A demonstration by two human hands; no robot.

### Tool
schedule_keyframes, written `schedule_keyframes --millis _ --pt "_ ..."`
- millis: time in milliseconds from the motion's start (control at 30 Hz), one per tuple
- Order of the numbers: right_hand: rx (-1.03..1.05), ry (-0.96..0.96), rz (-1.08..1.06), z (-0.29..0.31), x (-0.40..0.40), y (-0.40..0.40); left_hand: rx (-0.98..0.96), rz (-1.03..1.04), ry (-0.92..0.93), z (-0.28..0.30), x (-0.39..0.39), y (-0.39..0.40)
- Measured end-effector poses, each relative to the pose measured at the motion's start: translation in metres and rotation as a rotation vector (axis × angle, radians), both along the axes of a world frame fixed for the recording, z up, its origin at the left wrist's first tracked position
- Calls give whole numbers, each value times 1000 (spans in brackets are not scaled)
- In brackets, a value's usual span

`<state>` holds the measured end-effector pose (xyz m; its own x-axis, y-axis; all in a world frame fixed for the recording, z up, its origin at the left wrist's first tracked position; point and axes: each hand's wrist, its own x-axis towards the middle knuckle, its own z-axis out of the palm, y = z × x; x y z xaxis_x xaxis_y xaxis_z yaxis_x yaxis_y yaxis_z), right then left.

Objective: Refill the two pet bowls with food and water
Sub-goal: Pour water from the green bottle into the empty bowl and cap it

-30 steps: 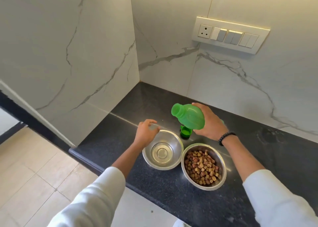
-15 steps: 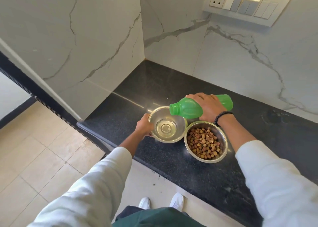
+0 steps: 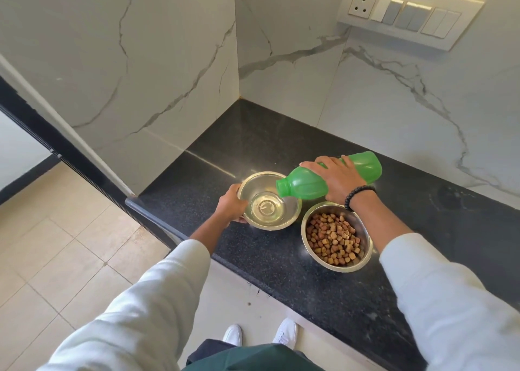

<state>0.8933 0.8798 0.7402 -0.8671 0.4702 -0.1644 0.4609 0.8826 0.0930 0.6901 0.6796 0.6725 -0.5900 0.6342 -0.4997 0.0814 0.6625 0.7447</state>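
Two steel bowls stand side by side on the black counter (image 3: 281, 258). The left bowl (image 3: 289, 217) holds a shallow pool of clear water. The right bowl (image 3: 363, 261) is full of brown kibble (image 3: 333, 239). My left hand (image 3: 232, 204) grips the left bowl's near-left rim. My right hand (image 3: 342, 180) holds an uncapped green bottle (image 3: 305, 186) tilted almost flat, its open mouth over the left bowl. The bottle's cap is not visible.
The counter sits in a corner of white marble walls (image 3: 281, 46), with a switch and socket panel (image 3: 408, 15) on the back wall. The counter's front edge (image 3: 253, 275) runs diagonally, with tiled floor (image 3: 56, 258) and my white shoes (image 3: 287, 332) below it.
The bottle has tipped from a slant over the counter to nearly flat over the left bowl, and water now lies in that bowl. My left hand moved from the far rim to grip the near-left side.
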Motion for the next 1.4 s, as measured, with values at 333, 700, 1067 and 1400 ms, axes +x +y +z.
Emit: schedule_keyframes --millis 333,700,1067,1400 --pt "49 -27 20 1 -6 -1 -61 1 50 -3 -6 2" --pt "109 -39 37 15 -9 -3 96 22 300 2 -6 13" --pt "179 -43 50 30 -14 -9 135 -16 336 3 -8 12" --pt "234 -55 58 42 -18 -14 148 -25 297 2 -10 10"
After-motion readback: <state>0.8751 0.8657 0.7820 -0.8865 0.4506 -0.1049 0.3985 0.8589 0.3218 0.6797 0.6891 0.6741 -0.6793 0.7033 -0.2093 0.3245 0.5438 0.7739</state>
